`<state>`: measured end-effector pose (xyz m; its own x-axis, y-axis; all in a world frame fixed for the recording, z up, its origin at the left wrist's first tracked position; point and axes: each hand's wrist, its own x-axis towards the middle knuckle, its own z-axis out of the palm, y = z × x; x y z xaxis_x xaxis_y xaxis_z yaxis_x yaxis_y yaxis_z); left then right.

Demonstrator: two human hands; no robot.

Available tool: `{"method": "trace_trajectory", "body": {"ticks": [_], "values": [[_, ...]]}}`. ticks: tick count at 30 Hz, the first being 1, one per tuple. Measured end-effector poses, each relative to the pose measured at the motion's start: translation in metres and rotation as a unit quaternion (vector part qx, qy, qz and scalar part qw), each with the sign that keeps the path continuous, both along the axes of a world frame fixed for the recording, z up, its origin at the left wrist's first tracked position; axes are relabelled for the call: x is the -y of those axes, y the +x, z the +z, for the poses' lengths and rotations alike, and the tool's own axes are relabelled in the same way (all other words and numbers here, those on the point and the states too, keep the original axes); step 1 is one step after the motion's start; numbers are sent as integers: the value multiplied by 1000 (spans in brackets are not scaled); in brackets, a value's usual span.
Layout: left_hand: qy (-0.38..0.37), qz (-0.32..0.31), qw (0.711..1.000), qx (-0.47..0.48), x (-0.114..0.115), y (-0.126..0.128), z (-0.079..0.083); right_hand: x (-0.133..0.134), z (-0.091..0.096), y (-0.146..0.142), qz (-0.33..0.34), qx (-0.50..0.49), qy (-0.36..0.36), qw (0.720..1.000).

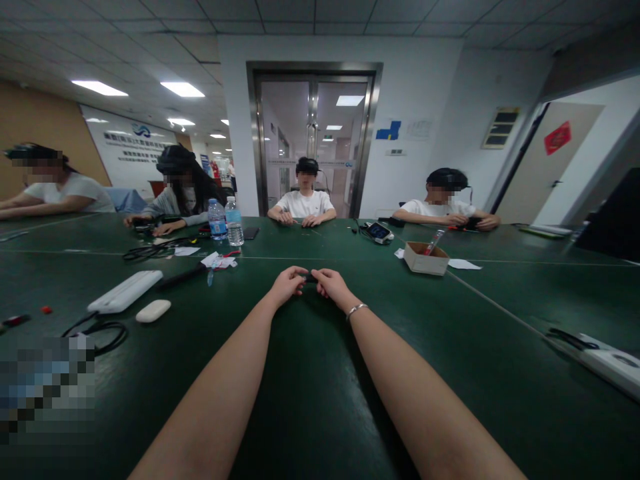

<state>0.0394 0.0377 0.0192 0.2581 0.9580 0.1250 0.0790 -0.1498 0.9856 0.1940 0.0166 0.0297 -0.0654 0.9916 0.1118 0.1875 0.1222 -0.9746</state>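
Note:
Both my hands meet over the middle of the green table [310,373]. A small black object [311,279] is pinched between them, too small and covered to name. My left hand [288,287] is closed, its thumb and fingertips at the object's left end. On the other end, my right hand [332,287] is closed too, with a silver bracelet [357,311] round that wrist. The fingers hide most of the object.
To the left lie a white power bank [127,291], a white earbud case [153,311] and black cables. Two water bottles [234,222] stand farther back. A small open box [426,259] holds a clear tube at right. Several people sit around the table.

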Motion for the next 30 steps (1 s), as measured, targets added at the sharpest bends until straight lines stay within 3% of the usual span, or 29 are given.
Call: {"method": "trace_trajectory", "body": {"ticks": [5,10,15,27,30], "values": [[1,6,1000,-4,2,1,1,-1,0,3,16,-62,7,998],[1,0,1000,-6,2,1,2,-2,1,7,47,-62,-35,996],[1,4,1000,-6,1,1,1,0,5,10,110,-122,-49,985],[0,-2,1000,1,-1,0,-1,-5,0,13,106,-126,-85,983],[-7,0,1000,1,-1,0,0,-4,0,14,120,-122,-58,984]]}}
